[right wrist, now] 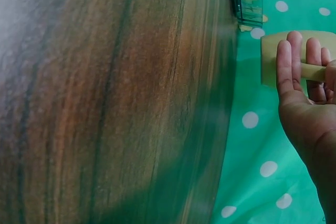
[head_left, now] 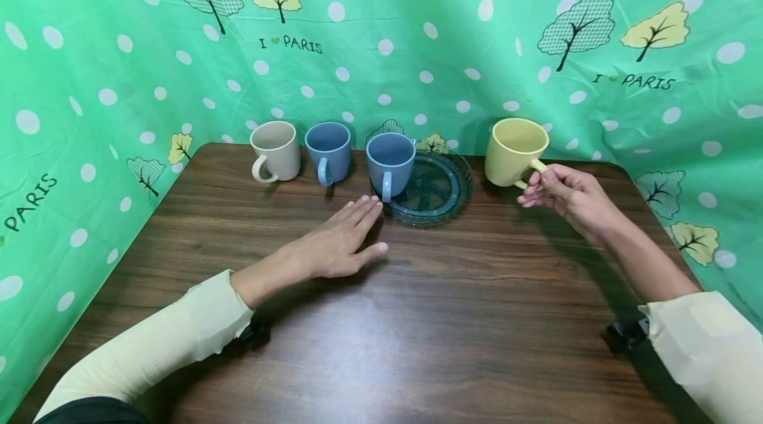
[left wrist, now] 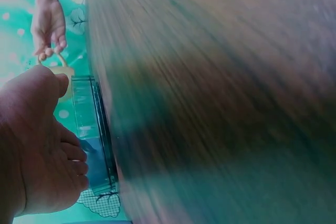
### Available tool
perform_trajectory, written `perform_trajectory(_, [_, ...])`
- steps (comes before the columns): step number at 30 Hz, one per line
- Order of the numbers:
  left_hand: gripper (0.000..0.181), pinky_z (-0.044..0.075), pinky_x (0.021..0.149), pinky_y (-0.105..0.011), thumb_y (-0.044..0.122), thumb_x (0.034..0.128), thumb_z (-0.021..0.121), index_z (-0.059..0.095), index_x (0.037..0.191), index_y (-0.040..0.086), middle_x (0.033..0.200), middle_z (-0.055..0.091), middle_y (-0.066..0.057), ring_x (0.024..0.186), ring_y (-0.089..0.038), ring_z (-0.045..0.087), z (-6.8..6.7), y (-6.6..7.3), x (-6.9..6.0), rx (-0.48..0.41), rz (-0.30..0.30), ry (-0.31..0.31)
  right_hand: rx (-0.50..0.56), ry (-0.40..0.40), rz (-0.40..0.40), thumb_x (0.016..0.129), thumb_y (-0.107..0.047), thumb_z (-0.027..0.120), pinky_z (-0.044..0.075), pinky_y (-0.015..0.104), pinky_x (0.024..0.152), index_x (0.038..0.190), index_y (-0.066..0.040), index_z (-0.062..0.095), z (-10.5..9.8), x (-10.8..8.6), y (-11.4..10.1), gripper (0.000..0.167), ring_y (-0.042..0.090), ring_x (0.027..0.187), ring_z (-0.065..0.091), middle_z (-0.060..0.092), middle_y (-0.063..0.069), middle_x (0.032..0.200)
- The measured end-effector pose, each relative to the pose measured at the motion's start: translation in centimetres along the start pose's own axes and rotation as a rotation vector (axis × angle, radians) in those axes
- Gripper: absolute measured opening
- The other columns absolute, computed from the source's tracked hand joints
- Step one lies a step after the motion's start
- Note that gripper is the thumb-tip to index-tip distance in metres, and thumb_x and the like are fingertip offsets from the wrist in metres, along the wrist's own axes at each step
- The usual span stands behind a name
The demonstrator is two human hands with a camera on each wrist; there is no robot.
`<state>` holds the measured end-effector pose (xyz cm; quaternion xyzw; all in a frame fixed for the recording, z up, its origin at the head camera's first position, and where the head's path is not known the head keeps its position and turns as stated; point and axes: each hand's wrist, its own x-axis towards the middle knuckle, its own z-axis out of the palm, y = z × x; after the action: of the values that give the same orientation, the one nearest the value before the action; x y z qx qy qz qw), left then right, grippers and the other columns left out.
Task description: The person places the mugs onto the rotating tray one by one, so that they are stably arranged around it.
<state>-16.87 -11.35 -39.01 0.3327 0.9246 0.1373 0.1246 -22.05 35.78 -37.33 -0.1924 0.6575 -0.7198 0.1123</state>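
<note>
My right hand [head_left: 569, 199] pinches the handle of a yellow mug [head_left: 514, 149] between thumb and fingers. In the right wrist view the yellow mug [right wrist: 270, 59] is upright, with a gap between its base and the tabletop. My left hand [head_left: 340, 238] is held palm down with fingers straight and thumb spread. Its fingertips are close to a blue mug [head_left: 390, 158] and the rim of a dark glass dish [head_left: 461, 179]; whether they touch cannot be told. This blue mug stands upright at the left side of the dish, its handle toward me.
Left of the dish stand a second blue mug [head_left: 328, 146] and a white mug [head_left: 283, 152], both upright near the back edge of the wooden table [head_left: 447, 324]. A green dotted cloth [head_left: 381, 73] hangs behind the table and along its sides.
</note>
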Motion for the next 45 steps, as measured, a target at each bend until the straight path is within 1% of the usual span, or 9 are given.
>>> perform_trajectory(9, [0.085, 0.009, 0.147, -0.051, 0.056, 0.121, 0.041, 0.013, 0.18, 0.003, 0.191, 0.006, -0.018, 0.18, -0.034, 0.005, 0.3, 1.2, -0.2, 0.004, 0.028, -0.018, 0.015, -0.034, -0.024, 0.121, -0.013, 0.048, 0.07, 0.033, 0.094, 0.118, 0.007, 0.066, 0.4, 0.5, -0.3, 0.027, 0.023, 0.101, 0.085, 0.08, 0.012, 0.106])
perform_trajectory(19, [0.084, 0.01, 0.147, -0.05, 0.057, 0.121, 0.04, 0.015, 0.18, 0.004, 0.191, 0.009, -0.017, 0.18, -0.032, 0.006, 0.3, 2.6, -0.5, 0.032, 0.061, -0.026, -0.002, -0.051, -0.031, 0.121, -0.014, 0.048, 0.069, 0.031, 0.094, 0.117, 0.005, 0.066, 0.7, 1.0, -0.8, 0.027, 0.022, 0.101, 0.085, 0.08, 0.01, 0.105])
perform_trajectory(23, [0.084, 0.01, 0.147, -0.049, 0.057, 0.1209, 0.041, 0.015, 0.181, 0.004, 0.191, 0.008, -0.017, 0.18, -0.031, 0.005, 0.3, 3.2, -0.5, 0.026, 0.077, -0.029, -0.003, -0.06, -0.036, 0.121, -0.014, 0.047, 0.069, 0.031, 0.094, 0.117, 0.005, 0.067, 0.9, 1.3, -0.8, 0.028, 0.022, 0.1, 0.085, 0.08, 0.01, 0.106])
perform_trajectory(31, [0.083, 0.01, 0.148, -0.047, 0.056, 0.1211, 0.041, 0.015, 0.18, 0.003, 0.191, 0.01, -0.017, 0.18, -0.031, 0.007, 0.3, 3.9, -0.1, 0.033, 0.117, -0.012, -0.02, -0.048, -0.03, 0.121, -0.014, 0.047, 0.069, 0.032, 0.093, 0.117, 0.005, 0.068, 1.4, 1.8, -0.8, 0.028, 0.022, 0.099, 0.085, 0.08, 0.01, 0.105])
perform_trajectory(38, [0.084, 0.01, 0.148, -0.047, 0.057, 0.121, 0.041, 0.015, 0.181, 0.004, 0.191, 0.008, -0.016, 0.18, -0.029, 0.006, 0.6, 4.4, 0.3, 0.029, 0.122, -0.024, -0.047, -0.05, -0.021, 0.121, -0.015, 0.048, 0.069, 0.031, 0.093, 0.116, 0.004, 0.068, 2.1, 2.1, -1.0, 0.028, 0.021, 0.099, 0.084, 0.08, 0.009, 0.105])
perform_trajectory(41, [0.084, 0.009, 0.148, -0.047, 0.057, 0.1209, 0.041, 0.015, 0.18, 0.003, 0.191, 0.009, -0.017, 0.18, -0.029, 0.006, 0.7, 4.6, 0.5, 0.029, 0.129, -0.017, -0.06, -0.054, -0.016, 0.121, -0.017, 0.048, 0.069, 0.031, 0.094, 0.116, 0.003, 0.068, 2.3, 2.2, -1.2, 0.028, 0.019, 0.1, 0.084, 0.08, 0.007, 0.105])
perform_trajectory(45, [0.084, 0.01, 0.148, -0.047, 0.057, 0.1209, 0.041, 0.015, 0.18, 0.003, 0.191, 0.011, -0.018, 0.18, -0.03, 0.007, 0.8, 4.7, 0.9, 0.042, 0.132, -0.007, -0.052, -0.06, -0.021, 0.121, -0.016, 0.049, 0.069, 0.031, 0.093, 0.116, 0.004, 0.067, 2.7, 2.4, -1.2, 0.028, 0.02, 0.099, 0.084, 0.08, 0.008, 0.105])
